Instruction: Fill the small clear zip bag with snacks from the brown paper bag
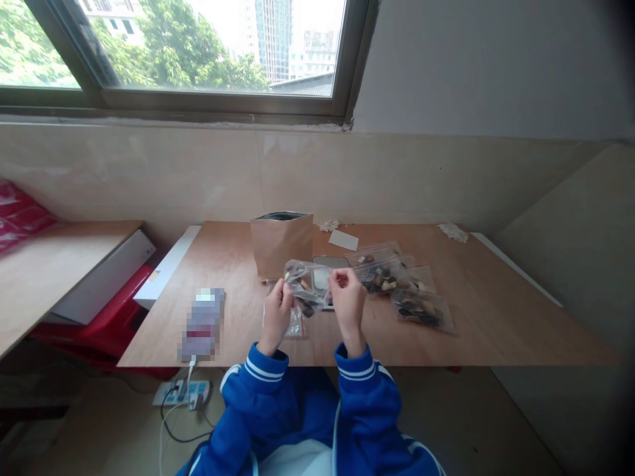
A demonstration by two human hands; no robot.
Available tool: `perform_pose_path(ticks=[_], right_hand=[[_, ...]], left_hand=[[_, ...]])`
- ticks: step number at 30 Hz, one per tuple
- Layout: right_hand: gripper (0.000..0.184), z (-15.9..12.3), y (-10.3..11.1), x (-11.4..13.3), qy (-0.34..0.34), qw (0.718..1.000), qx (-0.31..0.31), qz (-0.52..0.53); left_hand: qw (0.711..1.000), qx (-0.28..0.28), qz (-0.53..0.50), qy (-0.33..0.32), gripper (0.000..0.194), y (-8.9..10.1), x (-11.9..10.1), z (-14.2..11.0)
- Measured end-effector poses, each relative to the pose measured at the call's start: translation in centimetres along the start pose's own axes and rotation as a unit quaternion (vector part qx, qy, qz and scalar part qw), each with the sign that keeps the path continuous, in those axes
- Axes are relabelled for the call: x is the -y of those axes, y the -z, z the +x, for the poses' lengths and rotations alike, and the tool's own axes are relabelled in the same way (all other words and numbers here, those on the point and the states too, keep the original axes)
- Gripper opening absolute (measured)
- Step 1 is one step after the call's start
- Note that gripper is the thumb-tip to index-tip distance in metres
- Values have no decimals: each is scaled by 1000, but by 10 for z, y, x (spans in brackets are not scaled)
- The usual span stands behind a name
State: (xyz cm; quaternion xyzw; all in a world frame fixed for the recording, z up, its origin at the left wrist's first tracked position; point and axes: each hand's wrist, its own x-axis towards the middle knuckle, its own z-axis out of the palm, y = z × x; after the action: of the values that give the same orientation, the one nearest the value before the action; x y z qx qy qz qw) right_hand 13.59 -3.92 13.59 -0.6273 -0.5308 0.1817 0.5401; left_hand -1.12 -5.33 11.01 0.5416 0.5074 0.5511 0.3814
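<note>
Between my two hands a clear zip bag (308, 281) is held up over the table, with some dark and light pieces inside. My left hand (278, 311) grips its left side, fingers closed on the plastic. My right hand (348, 297) pinches the bag's right end. Behind the bag, a small flat device like a scale (330, 263) is partly hidden. Below my left hand lie other clear bags (296, 325). Right of my right hand are several filled zip bags (384, 276) of dark and pale pieces, one of them (421, 308) nearer me.
A brown kraft pouch (282, 244) stands open at the back. Near the wall are a white card (344, 240) and crumpled white scraps (453, 231). A phone-like device (202, 324) on the left is cabled to a power strip (183, 393) below. A red stool (104, 324) stands between the tables.
</note>
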Motion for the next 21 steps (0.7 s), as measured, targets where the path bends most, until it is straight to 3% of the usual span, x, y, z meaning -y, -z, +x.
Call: perform_pose_path(ticks=[2, 6, 8, 10, 13, 17, 21], right_hand=[[23, 12, 4, -1, 5, 1000, -19, 1], [27, 22, -1, 8, 14, 995, 36, 87], [30, 20, -9, 13, 0, 990, 57, 127], [32, 16, -18, 13, -17, 983, 91, 157], [31, 6, -26, 12, -25, 978, 131, 160], [20, -7, -24, 22, 66, 989, 103, 89], [20, -14, -24, 32, 133, 964, 216, 83]], left_hand=[[1000, -17, -2, -3, 35, 6, 6, 3], [992, -24, -121, 28, 39, -1, 34, 9], [976, -56, -191, 84, 41, -13, 50, 11], [956, -39, -254, 143, 48, -24, 61, 11], [927, -17, -329, 179, 59, -32, 65, 11], [912, -93, -350, 193, 65, -28, 60, 9], [926, -106, -325, 161, 60, -22, 62, 11]])
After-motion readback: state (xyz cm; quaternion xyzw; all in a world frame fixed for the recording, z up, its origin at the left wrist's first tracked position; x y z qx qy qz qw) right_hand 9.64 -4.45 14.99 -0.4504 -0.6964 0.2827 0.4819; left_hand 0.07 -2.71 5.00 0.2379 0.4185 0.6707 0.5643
